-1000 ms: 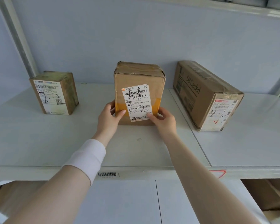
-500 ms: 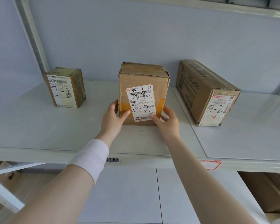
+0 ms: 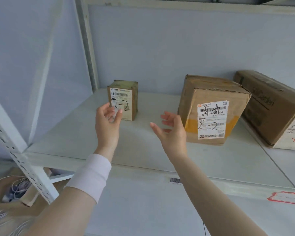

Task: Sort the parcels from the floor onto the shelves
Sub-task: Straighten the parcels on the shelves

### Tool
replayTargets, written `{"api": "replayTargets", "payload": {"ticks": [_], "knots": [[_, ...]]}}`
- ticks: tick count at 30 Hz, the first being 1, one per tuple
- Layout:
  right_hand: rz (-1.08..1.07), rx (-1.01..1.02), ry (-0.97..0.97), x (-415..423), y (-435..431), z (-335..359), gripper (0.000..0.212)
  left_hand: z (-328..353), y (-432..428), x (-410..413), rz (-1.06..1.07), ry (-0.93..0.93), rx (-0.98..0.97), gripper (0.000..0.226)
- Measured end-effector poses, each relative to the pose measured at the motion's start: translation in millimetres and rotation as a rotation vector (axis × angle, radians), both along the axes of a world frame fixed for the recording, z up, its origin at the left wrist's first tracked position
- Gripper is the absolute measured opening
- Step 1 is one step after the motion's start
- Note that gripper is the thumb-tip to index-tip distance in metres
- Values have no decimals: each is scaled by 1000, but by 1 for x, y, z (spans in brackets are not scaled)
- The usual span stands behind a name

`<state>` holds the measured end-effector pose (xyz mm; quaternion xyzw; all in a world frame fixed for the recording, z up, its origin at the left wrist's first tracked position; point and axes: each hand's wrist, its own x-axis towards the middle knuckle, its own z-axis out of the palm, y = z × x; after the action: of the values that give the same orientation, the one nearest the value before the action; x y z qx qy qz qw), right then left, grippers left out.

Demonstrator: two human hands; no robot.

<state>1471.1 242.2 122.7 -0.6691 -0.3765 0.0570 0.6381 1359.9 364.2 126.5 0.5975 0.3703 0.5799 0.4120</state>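
Currently your left hand (image 3: 107,124) and right hand (image 3: 173,132) hover spread, empty; the yellow-taped brown cardboard parcel (image 3: 211,92) stands on the white shelf (image 3: 140,150) at two o'clock. Label (image 3: 212,120) faces out, likely so 2-2 reads.

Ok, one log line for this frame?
left hand: open, empty | right hand: open, empty | middle parcel: upright on shelf, not gripped

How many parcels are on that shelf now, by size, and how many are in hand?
Small parcel: 1
Medium parcel with yellow tape: 1
Long parcel, cut off by the frame edge: 1
Parcels in hand: 0; left hand and right hand are both empty
Total on the shelf: 3
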Motion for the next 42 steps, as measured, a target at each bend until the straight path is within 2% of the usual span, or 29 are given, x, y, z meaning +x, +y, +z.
{"api": "replayTargets", "payload": {"ticks": [6,11,12,15,18,28,42], "knots": [[18,-230,133,-5,96,-12,80,-23,99,-14,-207,360,-116,82],[56,-300,149,-2,137,-14,84,-28,129,1,-386,410,-140,88],[61,-290,151,-2,141,-14,82,-29,134,4,-408,404,-126,84],[50,-227,162,-5,150,-17,75,-26,135,6,-406,383,-101,53],[27,-182,180,-9,147,-17,66,-25,131,5,-350,373,-66,45],[-7,-163,192,-30,106,-19,54,-25,91,-27,-355,340,-63,41],[16,-163,226,-45,86,-19,54,-26,68,-42,-339,397,-48,41]]}}
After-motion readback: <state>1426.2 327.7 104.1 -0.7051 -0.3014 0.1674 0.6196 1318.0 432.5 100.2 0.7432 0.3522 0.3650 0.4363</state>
